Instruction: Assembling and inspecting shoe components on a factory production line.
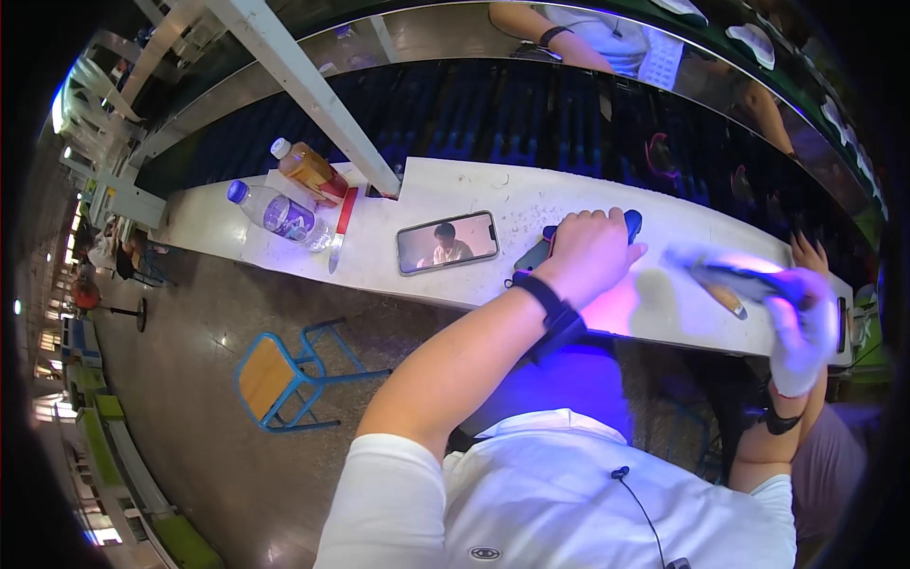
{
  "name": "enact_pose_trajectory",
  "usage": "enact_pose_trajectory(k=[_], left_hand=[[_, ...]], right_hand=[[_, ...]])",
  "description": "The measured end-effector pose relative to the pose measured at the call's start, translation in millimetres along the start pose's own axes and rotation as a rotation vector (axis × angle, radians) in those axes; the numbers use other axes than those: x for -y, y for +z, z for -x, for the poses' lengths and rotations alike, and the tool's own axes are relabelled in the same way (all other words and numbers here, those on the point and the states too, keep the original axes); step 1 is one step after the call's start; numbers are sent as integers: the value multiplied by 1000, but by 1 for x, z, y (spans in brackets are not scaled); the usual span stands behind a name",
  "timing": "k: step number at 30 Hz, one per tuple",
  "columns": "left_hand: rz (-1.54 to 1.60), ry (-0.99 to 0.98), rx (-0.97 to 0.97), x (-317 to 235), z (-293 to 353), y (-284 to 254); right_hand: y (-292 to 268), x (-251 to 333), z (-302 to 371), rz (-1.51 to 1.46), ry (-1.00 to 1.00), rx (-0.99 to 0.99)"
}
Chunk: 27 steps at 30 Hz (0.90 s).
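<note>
My left hand [592, 251], bare and with a black band at the wrist, is closed over a dark blue object [633, 224] on the white worktop. Most of that object is hidden under the palm and fingers. Beside the hand lies a flat grey-green piece [533, 256], partly covered. At the right, my right hand [801, 332] wears a white glove and grips a long dark object [744, 277] held above the worktop. Motion smears this object, so its kind does not show. Under it lies a short tool with a yellow-brown handle [726, 300].
A phone [447, 243] playing video lies left of my hands. Beyond it are a red-handled knife [342, 228], a clear bottle [284, 216] and a brown drink bottle [311, 173]. A dark roller conveyor [455, 109] runs behind. Another person's hand [809, 254] is at right; a stool [275, 379] stands left.
</note>
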<state>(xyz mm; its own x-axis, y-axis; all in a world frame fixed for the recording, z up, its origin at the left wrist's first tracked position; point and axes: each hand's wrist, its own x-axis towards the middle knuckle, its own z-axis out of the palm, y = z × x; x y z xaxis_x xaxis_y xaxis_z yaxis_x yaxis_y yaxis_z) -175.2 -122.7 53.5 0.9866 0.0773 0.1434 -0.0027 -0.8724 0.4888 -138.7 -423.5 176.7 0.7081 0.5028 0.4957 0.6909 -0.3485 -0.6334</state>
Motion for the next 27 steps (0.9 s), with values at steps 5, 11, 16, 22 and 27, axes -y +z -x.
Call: enact_pose_trajectory(k=[5, 11, 16, 22, 27], left_hand=[[16, 44, -78, 9, -2, 7], [482, 352, -465, -13, 58, -12], [659, 301, -501, -13, 85, -5], [603, 420, -531, -24, 99, -21], [684, 190, -364, -36, 130, -41]], right_hand=[[65, -49, 48, -372, 333, 2], [96, -36, 59, -735, 250, -125], [98, -28, 40, -853, 386, -12], [116, -2, 38, -968, 249, 186], [138, 6, 41, -1133, 318, 212]])
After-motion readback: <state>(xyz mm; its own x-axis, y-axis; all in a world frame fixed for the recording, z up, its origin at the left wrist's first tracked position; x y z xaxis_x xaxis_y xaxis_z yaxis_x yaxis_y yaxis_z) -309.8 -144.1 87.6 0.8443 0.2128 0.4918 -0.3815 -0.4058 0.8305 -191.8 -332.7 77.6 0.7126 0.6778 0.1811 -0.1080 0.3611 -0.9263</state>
